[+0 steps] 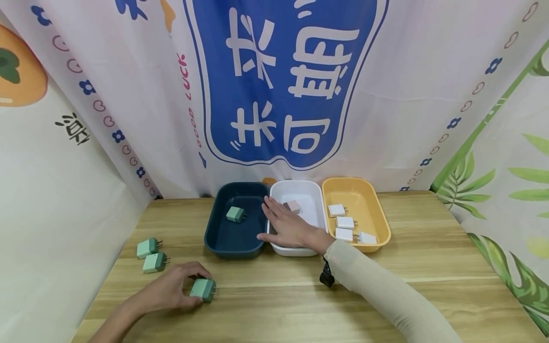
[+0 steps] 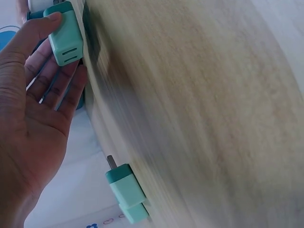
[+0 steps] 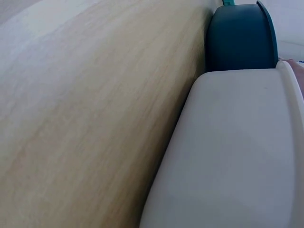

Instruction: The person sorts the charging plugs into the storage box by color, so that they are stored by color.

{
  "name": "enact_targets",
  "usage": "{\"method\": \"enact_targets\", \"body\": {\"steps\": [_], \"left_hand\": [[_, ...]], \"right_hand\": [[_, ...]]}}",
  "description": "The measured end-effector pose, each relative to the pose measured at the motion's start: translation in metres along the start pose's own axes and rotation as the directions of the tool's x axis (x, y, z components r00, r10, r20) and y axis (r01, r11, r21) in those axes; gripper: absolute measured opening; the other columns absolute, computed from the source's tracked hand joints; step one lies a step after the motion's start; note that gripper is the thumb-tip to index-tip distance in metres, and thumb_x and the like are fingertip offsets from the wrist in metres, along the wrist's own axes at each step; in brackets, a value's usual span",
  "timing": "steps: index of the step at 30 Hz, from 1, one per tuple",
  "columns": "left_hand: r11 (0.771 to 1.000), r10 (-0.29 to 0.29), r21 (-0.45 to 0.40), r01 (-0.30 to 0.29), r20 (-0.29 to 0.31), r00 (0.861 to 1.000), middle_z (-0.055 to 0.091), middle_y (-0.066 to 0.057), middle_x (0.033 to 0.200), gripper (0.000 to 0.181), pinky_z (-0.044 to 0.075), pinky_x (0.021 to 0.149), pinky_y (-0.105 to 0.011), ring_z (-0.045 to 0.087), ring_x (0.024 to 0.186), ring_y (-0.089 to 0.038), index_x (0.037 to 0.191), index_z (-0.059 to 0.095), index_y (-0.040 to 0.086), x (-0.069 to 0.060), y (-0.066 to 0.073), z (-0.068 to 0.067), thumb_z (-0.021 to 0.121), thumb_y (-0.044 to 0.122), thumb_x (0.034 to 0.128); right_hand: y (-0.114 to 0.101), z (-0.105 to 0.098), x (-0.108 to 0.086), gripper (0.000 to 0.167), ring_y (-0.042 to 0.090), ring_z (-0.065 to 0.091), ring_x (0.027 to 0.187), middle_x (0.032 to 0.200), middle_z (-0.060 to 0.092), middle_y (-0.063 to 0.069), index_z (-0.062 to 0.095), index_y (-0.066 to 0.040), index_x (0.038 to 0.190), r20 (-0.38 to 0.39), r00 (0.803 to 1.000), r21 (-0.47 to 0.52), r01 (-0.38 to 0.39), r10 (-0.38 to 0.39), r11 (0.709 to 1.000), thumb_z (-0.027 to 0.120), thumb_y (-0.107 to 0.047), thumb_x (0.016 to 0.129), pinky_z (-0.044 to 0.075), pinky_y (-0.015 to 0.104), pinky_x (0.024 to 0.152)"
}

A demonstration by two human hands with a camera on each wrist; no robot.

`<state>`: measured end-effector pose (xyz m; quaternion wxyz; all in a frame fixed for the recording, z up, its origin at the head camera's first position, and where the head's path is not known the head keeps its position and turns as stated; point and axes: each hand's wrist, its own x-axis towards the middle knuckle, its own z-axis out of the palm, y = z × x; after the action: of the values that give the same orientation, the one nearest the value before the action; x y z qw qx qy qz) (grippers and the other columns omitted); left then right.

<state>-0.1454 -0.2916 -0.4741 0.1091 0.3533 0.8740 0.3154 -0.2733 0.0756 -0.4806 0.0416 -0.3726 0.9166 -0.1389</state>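
My left hand pinches a two-tone green charger plug between thumb and fingers, low over the table's front left; its twin slots and the thumb on it show in the left wrist view. Spread nearly straight, my right hand lies over the left side of the white tray and reaches toward the rim of the dark blue tray. A pink-and-grey charger plug sits in the white tray, partly behind the fingers. One green charger plug lies in the dark blue tray.
Two more green charger plugs lie on the wooden table at the left. Several white charger plugs are in the yellow tray, right of the white one. A printed curtain hangs behind the trays.
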Motion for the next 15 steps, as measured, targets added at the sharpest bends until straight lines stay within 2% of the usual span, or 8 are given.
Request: {"method": "enact_targets", "body": {"steps": [8, 15], "left_hand": [[0.999, 0.048, 0.022, -0.047, -0.067, 0.997, 0.072, 0.01, 0.114, 0.041, 0.06, 0.082, -0.028, 0.065, 0.101, -0.003, 0.117, 0.072, 0.021, -0.0024, 0.0018, -0.0053, 0.091, 0.015, 0.0821], [0.996, 0.057, 0.081, -0.049, -0.101, 0.993, 0.072, 0.009, 0.114, 0.042, 0.062, 0.08, -0.03, 0.066, 0.102, -0.003, 0.116, 0.071, 0.022, -0.0051, 0.0002, -0.0095, 0.093, 0.017, 0.0807]], "right_hand": [[-0.0001, 0.0002, -0.0004, 0.098, 0.028, 0.0, 0.165, 0.178, 0.002, 0.016, 0.013, -0.004, 0.169, 0.003, 1.0, 0.001, -0.003, 0.003, 1.0, 0.041, -0.072, 0.104, 0.019, 0.057, 0.129], [0.0003, 0.0013, 0.0001, 0.097, 0.028, 0.001, 0.165, 0.178, 0.003, 0.016, 0.016, -0.002, 0.169, -0.005, 1.0, 0.013, 0.004, -0.004, 1.0, 0.042, -0.071, 0.105, 0.02, 0.057, 0.129]]}}
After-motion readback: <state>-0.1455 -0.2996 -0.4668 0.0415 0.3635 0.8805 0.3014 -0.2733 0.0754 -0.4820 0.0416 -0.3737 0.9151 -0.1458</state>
